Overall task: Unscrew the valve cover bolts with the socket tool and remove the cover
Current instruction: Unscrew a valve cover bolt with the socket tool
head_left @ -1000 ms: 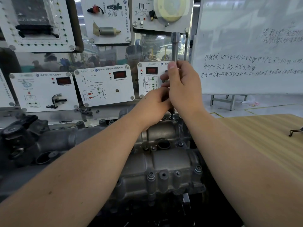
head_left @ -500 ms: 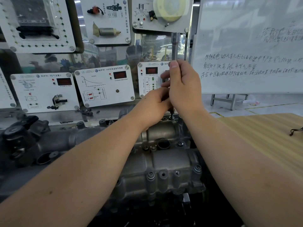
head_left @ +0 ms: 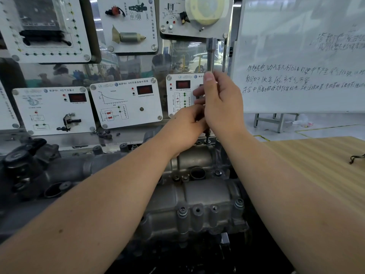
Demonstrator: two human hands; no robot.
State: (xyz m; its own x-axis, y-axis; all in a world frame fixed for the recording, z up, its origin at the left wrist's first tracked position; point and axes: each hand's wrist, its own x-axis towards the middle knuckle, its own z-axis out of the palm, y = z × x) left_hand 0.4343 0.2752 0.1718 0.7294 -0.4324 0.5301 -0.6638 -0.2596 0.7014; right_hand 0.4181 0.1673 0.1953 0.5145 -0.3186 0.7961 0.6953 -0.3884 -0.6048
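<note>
The grey metal valve cover lies across the middle of the view, with bolts along its near edge. A long steel socket tool stands upright over the cover's far right corner, its tip on a bolt. My right hand grips the upper shaft, thumb pointing up. My left hand holds the lower shaft just above the bolt. Most of the shaft is hidden by both hands.
White sensor display panels hang on the board behind the engine. A whiteboard with handwriting stands at the right. A wooden tabletop lies to the right with a black cable end. Dark engine parts sit at the left.
Both hands stay on the socket tool with only a slight shift of the fingers; the tool stays upright on the same bolt.
</note>
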